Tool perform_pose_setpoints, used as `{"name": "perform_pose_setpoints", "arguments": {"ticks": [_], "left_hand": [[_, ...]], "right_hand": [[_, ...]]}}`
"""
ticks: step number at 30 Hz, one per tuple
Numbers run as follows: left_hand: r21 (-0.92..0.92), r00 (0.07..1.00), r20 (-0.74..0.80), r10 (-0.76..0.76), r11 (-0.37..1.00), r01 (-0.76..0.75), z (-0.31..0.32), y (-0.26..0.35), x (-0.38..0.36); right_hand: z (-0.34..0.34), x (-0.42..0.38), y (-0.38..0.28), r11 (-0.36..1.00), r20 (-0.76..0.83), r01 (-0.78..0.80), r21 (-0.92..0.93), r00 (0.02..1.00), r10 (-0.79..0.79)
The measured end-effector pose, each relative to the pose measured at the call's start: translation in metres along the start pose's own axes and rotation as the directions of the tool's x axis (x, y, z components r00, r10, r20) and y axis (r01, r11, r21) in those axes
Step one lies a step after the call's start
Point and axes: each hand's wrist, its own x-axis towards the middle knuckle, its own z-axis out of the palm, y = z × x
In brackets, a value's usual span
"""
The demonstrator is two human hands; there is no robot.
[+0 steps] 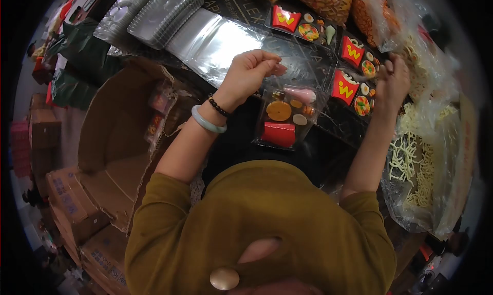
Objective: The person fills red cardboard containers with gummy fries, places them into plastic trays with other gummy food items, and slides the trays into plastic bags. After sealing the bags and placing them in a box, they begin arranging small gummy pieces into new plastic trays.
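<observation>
My left hand (251,74) hovers over the table edge with its fingers curled and pinched; whether anything small is between them is unclear. Just below it lies a clear plastic pack (287,118) with a red piece, an orange disc and a pink piece inside. On the right, my right hand (393,82) is beside the toy sets, its fingers bent and blurred. Two red fry-box sets with small food pieces, an upper one (353,52) and a lower one (345,87), lie left of that hand. Another red set (286,18) is farther back.
Stacked clear trays (164,17) and flat plastic sheets (215,43) lie at the back left. An open cardboard box (113,146) stands left. Bags of small orange pieces (323,5) are at the back. A plastic-lined box of pale noodle-like pieces (411,166) is on the right.
</observation>
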Motion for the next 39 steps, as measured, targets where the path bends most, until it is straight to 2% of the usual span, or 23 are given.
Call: {"name": "perform_pose_setpoints", "arguments": {"ticks": [2,3,4,5,6,7,10,11,14,17,20,23,26,29,32,38,39], "left_hand": [[-0.066,0.999,-0.004,-0.034,0.997,0.033,0.003,0.002,-0.001],[-0.102,0.999,-0.006,-0.054,0.993,0.053,0.004,0.001,-0.002],[-0.137,0.997,-0.004,-0.08,0.988,0.079,0.006,0.0,-0.004],[-0.136,0.996,-0.012,-0.087,0.987,0.084,0.008,0.0,-0.006],[-0.135,0.996,-0.019,-0.091,0.987,0.088,0.01,0.001,-0.007],[-0.133,0.995,-0.025,-0.094,0.987,0.09,0.012,0.001,-0.008],[-0.153,0.994,-0.015,-0.111,0.982,0.108,0.016,-0.002,-0.012],[-0.181,0.991,-0.002,-0.133,0.975,0.13,0.015,-0.004,-0.012],[-0.269,0.978,0.041,-0.206,0.94,0.209,0.014,-0.008,-0.012],[-0.347,0.96,0.088,-0.267,0.895,0.281,0.013,-0.005,-0.01],[-0.401,0.961,0.1,-0.259,0.873,0.277,0.011,-0.01,-0.009],[-0.461,0.96,0.12,-0.253,0.842,0.28,0.008,-0.014,-0.007],[-0.5,0.959,0.121,-0.258,0.818,0.283,0.008,-0.013,-0.006],[-0.503,0.962,0.123,-0.243,0.821,0.272,0.007,-0.017,-0.005],[-0.52,0.956,0.169,-0.24,0.802,0.293,0.004,-0.016,-0.006],[-0.506,0.928,0.229,-0.295,0.778,0.372,0.0,-0.01,-0.001],[-0.507,0.923,0.245,-0.298,0.772,0.384,-0.003,-0.012,0.001]], "right_hand": [[-0.001,-0.034,-0.027,0.965,-0.013,0.157,-0.211,0.987,-0.163],[-0.004,-0.05,-0.033,0.924,0.15,0.205,-0.322,0.975,-0.164],[-0.001,-0.062,-0.032,0.882,0.358,0.28,-0.378,0.923,-0.14],[0.001,-0.073,-0.031,0.84,0.549,0.373,-0.394,0.829,-0.11],[0.006,-0.083,-0.026,0.814,0.753,0.473,-0.336,0.654,-0.069],[0.01,-0.087,-0.02,0.755,0.816,0.547,-0.362,0.578,-0.027],[0.018,-0.08,0.003,0.626,0.904,0.708,-0.327,0.428,-0.011],[0.022,-0.078,0.002,0.628,0.901,0.68,-0.379,0.426,0.082],[0.032,-0.068,0.005,0.568,0.946,0.759,-0.32,0.292,0.142],[0.04,-0.062,0.009,0.538,0.965,0.801,-0.262,0.208,0.161],[0.045,-0.059,0.014,0.547,0.956,0.786,-0.288,0.205,0.208],[0.046,-0.056,0.021,0.57,0.971,0.787,-0.235,0.169,0.167],[0.048,-0.053,0.027,0.589,0.99,0.796,-0.137,0.084,0.116],[0.048,-0.055,0.031,0.564,0.993,0.819,-0.105,0.053,0.107],[0.047,-0.056,0.036,0.535,0.987,0.834,-0.136,0.065,0.149],[0.041,-0.054,0.039,0.531,0.979,0.822,-0.205,0.168,0.118],[0.04,-0.054,0.04,0.553,0.985,0.816,-0.17,0.154,0.076]]}}
